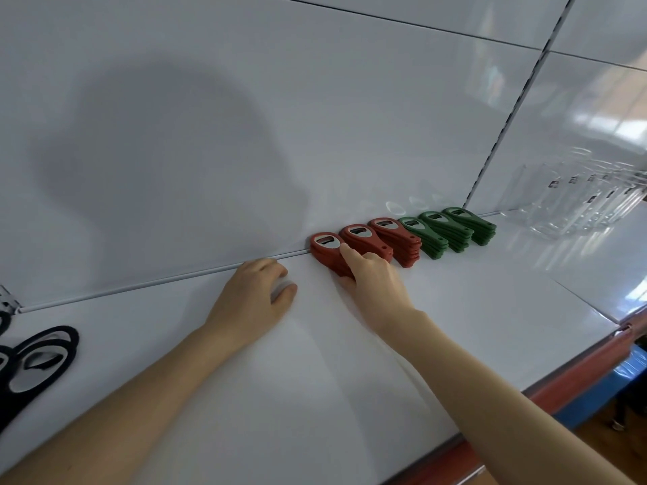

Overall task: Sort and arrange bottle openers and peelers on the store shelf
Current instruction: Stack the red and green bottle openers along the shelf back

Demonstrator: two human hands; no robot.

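Against the back wall of the white shelf [455, 309] stand three stacks of red bottle openers and three stacks of green bottle openers [451, 229] in one row. My right hand [371, 278] grips the leftmost red stack [324, 248], index finger on top and thumb underneath at the near end. The other red stacks [388, 238] sit just to its right. My left hand [255, 295] rests on the shelf left of that stack, fingers loosely curled and holding nothing. Black bottle openers [38, 362] lie at the shelf's far left.
Clear plastic containers [577, 201] stand at the back right on the adjoining shelf section. A slotted upright [504, 127] runs up the back wall behind the green stacks. The shelf's front edge carries a red strip [577, 372].
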